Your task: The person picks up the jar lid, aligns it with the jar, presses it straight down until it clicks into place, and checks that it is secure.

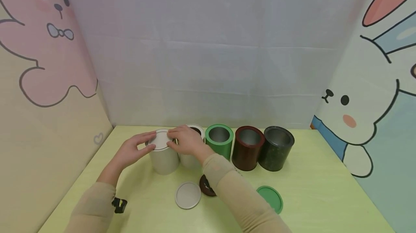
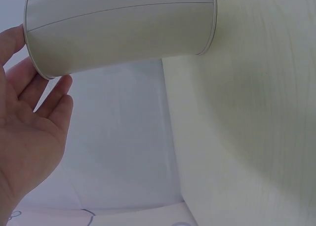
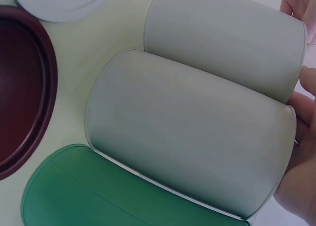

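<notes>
The leftmost white can (image 1: 165,161) stands upright with a white lid (image 1: 161,140) on its top. My left hand (image 1: 131,150) holds the lid's left edge, thumb at the near rim and fingers farther back. From the other side, my right hand (image 1: 188,141) grips the lid's right edge with bent fingers and thumb. In the left wrist view, fingertips (image 2: 61,90) lie right at the rim of the can. Close beside it is a second white can (image 3: 187,132), its top uncovered and partly hidden by my right hand.
A green can (image 1: 219,150), a dark red can (image 1: 247,153) and a black can (image 1: 276,153) continue the row, tops uncovered. In front lie a white lid (image 1: 188,195), a dark red lid (image 1: 205,187) partly under my right sleeve, and a green lid (image 1: 270,198). A curtain (image 1: 211,63) hangs behind.
</notes>
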